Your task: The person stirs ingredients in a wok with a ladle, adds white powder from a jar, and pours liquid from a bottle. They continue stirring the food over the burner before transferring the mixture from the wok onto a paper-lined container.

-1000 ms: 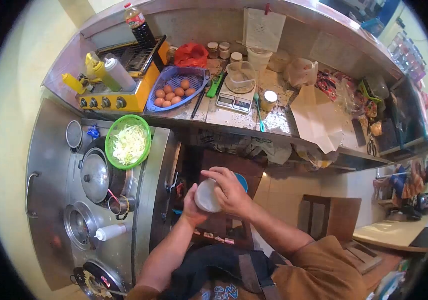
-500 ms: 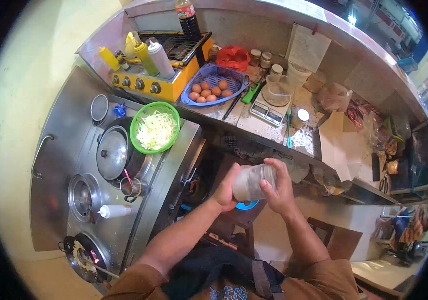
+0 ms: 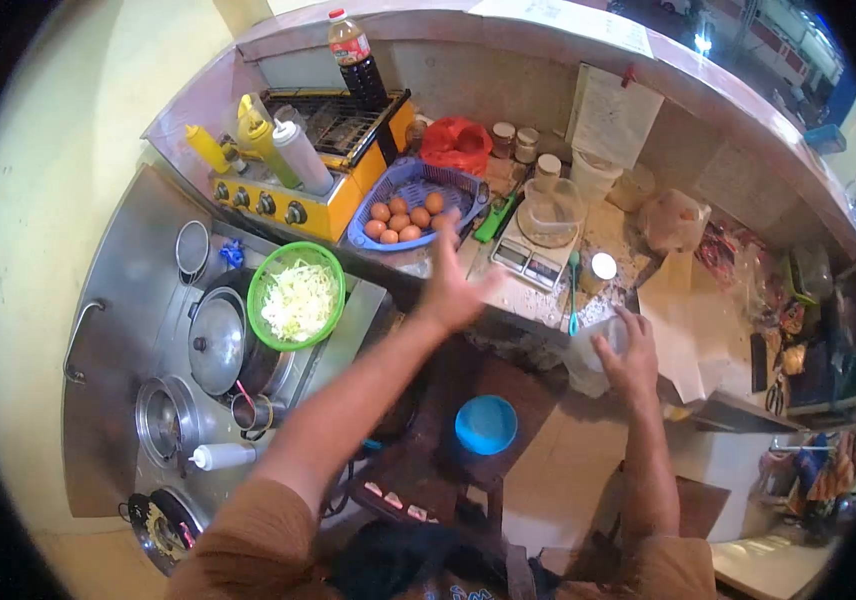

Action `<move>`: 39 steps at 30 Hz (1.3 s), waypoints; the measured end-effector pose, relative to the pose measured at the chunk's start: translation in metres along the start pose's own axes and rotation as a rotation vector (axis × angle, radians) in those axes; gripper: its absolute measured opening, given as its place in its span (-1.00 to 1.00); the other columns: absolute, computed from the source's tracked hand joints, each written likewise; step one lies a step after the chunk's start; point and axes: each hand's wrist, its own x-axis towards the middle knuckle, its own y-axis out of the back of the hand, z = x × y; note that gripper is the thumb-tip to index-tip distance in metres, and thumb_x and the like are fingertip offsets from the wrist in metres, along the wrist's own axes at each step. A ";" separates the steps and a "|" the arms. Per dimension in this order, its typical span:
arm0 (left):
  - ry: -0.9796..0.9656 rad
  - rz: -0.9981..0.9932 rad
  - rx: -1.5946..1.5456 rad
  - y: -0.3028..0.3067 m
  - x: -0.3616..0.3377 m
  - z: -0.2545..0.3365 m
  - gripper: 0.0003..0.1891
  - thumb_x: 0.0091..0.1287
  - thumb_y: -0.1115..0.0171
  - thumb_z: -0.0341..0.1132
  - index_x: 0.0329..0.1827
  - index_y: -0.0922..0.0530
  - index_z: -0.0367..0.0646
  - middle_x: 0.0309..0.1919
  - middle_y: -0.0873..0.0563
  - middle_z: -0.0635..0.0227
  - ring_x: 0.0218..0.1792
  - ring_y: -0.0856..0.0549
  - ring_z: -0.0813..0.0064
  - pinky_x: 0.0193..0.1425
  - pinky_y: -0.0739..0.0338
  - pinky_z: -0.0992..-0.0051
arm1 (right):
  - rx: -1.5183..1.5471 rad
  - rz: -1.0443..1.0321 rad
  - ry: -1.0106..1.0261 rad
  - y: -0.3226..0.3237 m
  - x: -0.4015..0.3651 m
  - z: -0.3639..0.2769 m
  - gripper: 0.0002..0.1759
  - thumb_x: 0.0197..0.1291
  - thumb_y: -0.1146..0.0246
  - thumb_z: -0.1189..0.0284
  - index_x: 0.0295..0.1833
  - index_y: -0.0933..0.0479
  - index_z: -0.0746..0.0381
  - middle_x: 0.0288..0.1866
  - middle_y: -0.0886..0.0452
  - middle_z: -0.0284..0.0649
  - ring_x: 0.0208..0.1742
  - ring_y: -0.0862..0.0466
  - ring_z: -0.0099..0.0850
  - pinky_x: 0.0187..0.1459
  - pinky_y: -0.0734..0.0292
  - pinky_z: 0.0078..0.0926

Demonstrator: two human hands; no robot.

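My left hand [image 3: 456,280] reaches over the counter edge just in front of the blue basket [image 3: 356,232] of brown eggs [image 3: 398,222]. Its fingers are spread and hold nothing. My right hand [image 3: 630,352] is wrapped round a translucent container [image 3: 593,352] at the counter's front edge, right of centre. Behind the container lie a green spoon [image 3: 574,290] and a white-lidded jar [image 3: 603,268]. A kitchen scale [image 3: 530,262] bears a clear plastic tub [image 3: 554,208]. Below my hands, a blue bowl [image 3: 486,425] rests on a dark brown stool.
At left, a green basket [image 3: 297,296] of shredded cabbage, a lidded pan [image 3: 216,342] and a white squeeze bottle [image 3: 223,457] are on the steel stove. Behind them is a yellow grill [image 3: 318,215] with sauce bottles. Cardboard [image 3: 670,310] lies at right.
My left hand has let go of the container and moved up toward the eggs. My right hand has carried the container right, to the counter edge. The blue bowl is now uncovered.
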 end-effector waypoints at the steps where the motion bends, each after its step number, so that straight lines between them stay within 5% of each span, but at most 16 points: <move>1: 0.015 0.050 -0.005 0.014 0.039 -0.028 0.00 0.14 -0.47 -0.18 0.53 0.04 -0.21 0.42 -0.22 0.00 0.35 -0.34 0.06 0.37 -0.33 0.17 | -0.058 0.022 -0.012 -0.007 0.014 0.018 -0.29 0.00 -0.42 0.20 0.29 -0.42 0.14 0.22 -0.44 -0.03 0.22 -0.47 -0.03 0.24 -0.41 -0.16; 4: 0.088 0.265 0.244 0.079 0.153 -0.064 -0.07 0.07 -0.52 -0.07 0.43 -0.22 -0.32 0.23 -0.48 0.03 0.12 -0.57 0.20 0.22 -0.46 0.28 | -0.177 0.098 -0.043 -0.027 0.040 0.057 -0.21 -0.03 -0.44 0.19 0.34 -0.36 0.15 0.29 -0.40 -0.05 0.27 -0.42 -0.02 0.25 -0.40 -0.15; 6: 0.301 0.374 0.098 0.120 0.227 -0.090 -0.07 0.02 -0.54 0.00 0.36 -0.30 -0.39 0.12 -0.57 0.05 0.08 -0.60 0.23 0.18 -0.49 0.31 | -0.190 0.176 -0.067 -0.039 0.049 0.069 -0.16 -0.05 -0.45 0.19 0.37 -0.32 0.17 0.32 -0.38 -0.06 0.29 -0.40 -0.02 0.25 -0.39 -0.14; 8: 0.438 0.304 0.189 0.149 0.256 -0.040 -0.06 -0.01 -0.55 0.03 0.32 -0.34 -0.41 0.10 -0.60 0.05 0.08 -0.60 0.25 0.18 -0.49 0.33 | -0.219 0.241 0.007 -0.051 0.057 0.080 -0.10 -0.09 -0.46 0.21 0.40 -0.27 0.20 0.35 -0.36 -0.05 0.27 -0.40 0.00 0.25 -0.39 -0.14; 10: 0.437 0.347 0.329 0.187 0.317 -0.105 -0.04 -0.06 -0.58 0.05 0.31 -0.36 -0.41 0.13 -0.59 0.00 0.11 -0.59 0.23 0.23 -0.46 0.33 | -0.223 0.254 -0.027 -0.050 0.062 0.075 -0.09 -0.11 -0.46 0.23 0.39 -0.27 0.21 0.34 -0.36 -0.04 0.26 -0.40 0.00 0.25 -0.38 -0.14; 16: 0.344 0.686 0.398 0.189 0.403 -0.162 0.04 -0.15 -0.63 0.04 0.32 -0.33 -0.44 0.24 -0.52 -0.02 0.19 -0.55 0.19 0.30 -0.39 0.31 | -0.258 0.265 -0.047 -0.054 0.068 0.074 -0.07 -0.17 -0.47 0.29 0.39 -0.26 0.23 0.33 -0.36 0.01 0.25 -0.40 0.03 0.27 -0.36 -0.12; 22: 0.405 0.263 0.052 0.211 0.436 -0.184 0.06 -0.16 -0.66 -0.08 0.37 -0.26 -0.42 0.18 -0.57 0.09 0.14 -0.59 0.33 0.23 -0.44 0.33 | -0.254 0.246 -0.088 -0.053 0.070 0.071 -0.08 -0.17 -0.46 0.30 0.39 -0.27 0.20 0.33 -0.37 -0.01 0.26 -0.39 0.02 0.28 -0.35 -0.12; 23: 0.367 0.305 0.086 0.205 0.430 -0.175 -0.10 -0.13 -0.64 -0.16 0.26 -0.38 -0.41 0.12 -0.62 0.14 0.09 -0.62 0.35 0.20 -0.47 0.35 | -0.252 0.249 -0.091 -0.053 0.069 0.070 -0.08 -0.17 -0.46 0.31 0.39 -0.27 0.20 0.33 -0.37 -0.01 0.26 -0.39 0.02 0.29 -0.35 -0.12; 27: 0.094 0.549 0.329 0.190 0.402 -0.161 -0.04 -0.21 -0.64 -0.13 0.23 -0.29 -0.39 0.05 -0.63 0.09 0.04 -0.64 0.23 0.21 -0.49 0.32 | -0.250 0.277 -0.083 -0.055 0.069 0.072 -0.09 -0.16 -0.44 0.31 0.39 -0.27 0.18 0.33 -0.37 -0.03 0.26 -0.39 0.00 0.29 -0.35 -0.12; 30: -0.168 0.673 0.378 0.175 0.358 -0.124 -0.49 -0.07 -0.58 -0.22 -0.05 -0.61 -0.17 -0.18 -0.72 0.34 -0.15 -0.68 0.40 0.03 -0.55 0.35 | -0.276 0.275 -0.097 -0.055 0.068 0.069 -0.11 -0.14 -0.43 0.29 0.39 -0.27 0.18 0.33 -0.37 -0.04 0.28 -0.39 -0.01 0.30 -0.34 -0.13; 31: -0.217 0.489 0.240 0.169 0.320 -0.078 -0.51 -0.05 -0.58 -0.21 -0.05 -0.61 -0.14 -0.19 -0.71 0.38 -0.16 -0.68 0.42 0.01 -0.56 0.37 | -0.303 0.281 -0.092 -0.059 0.068 0.077 -0.11 -0.13 -0.43 0.27 0.39 -0.27 0.17 0.34 -0.38 -0.03 0.30 -0.38 -0.01 0.30 -0.34 -0.13; 34: -0.314 0.355 0.030 0.167 0.209 -0.029 -0.52 0.06 -0.52 -0.08 -0.03 -0.57 -0.08 -0.17 -0.66 0.44 -0.14 -0.65 0.45 0.03 -0.55 0.39 | -0.312 0.251 -0.039 -0.071 0.075 0.110 -0.14 -0.04 -0.41 0.19 0.40 -0.28 0.17 0.35 -0.38 0.01 0.36 -0.36 -0.02 0.32 -0.32 -0.14; 35: -0.444 0.421 0.342 0.167 0.161 -0.015 -0.47 0.08 -0.49 -0.02 0.02 -0.54 -0.09 -0.10 -0.65 0.38 -0.11 -0.65 0.38 0.05 -0.55 0.31 | -0.314 0.249 -0.009 -0.074 0.082 0.119 -0.16 -0.01 -0.40 0.16 0.40 -0.29 0.18 0.34 -0.39 0.04 0.36 -0.38 -0.01 0.32 -0.33 -0.13; 38: 0.003 0.429 -0.545 0.166 0.007 0.033 -0.26 0.02 -0.55 -0.26 0.27 -0.36 -0.12 0.02 -0.61 0.35 -0.01 -0.63 0.39 0.17 -0.49 0.31 | -0.379 0.159 0.093 -0.071 0.102 0.136 -0.15 0.16 -0.33 0.12 0.42 -0.22 0.38 0.41 -0.31 0.15 0.41 -0.32 -0.02 0.42 -0.17 -0.17; 39: 0.034 0.464 -0.467 0.173 -0.042 0.045 -0.19 -0.02 -0.58 -0.27 0.30 -0.31 -0.12 0.08 -0.56 0.35 0.08 -0.57 0.42 0.24 -0.43 0.31 | -0.265 0.161 0.249 -0.078 0.109 0.171 -0.09 0.17 -0.33 0.08 0.45 -0.15 0.40 0.46 -0.24 0.14 0.46 -0.26 -0.06 0.46 -0.11 -0.20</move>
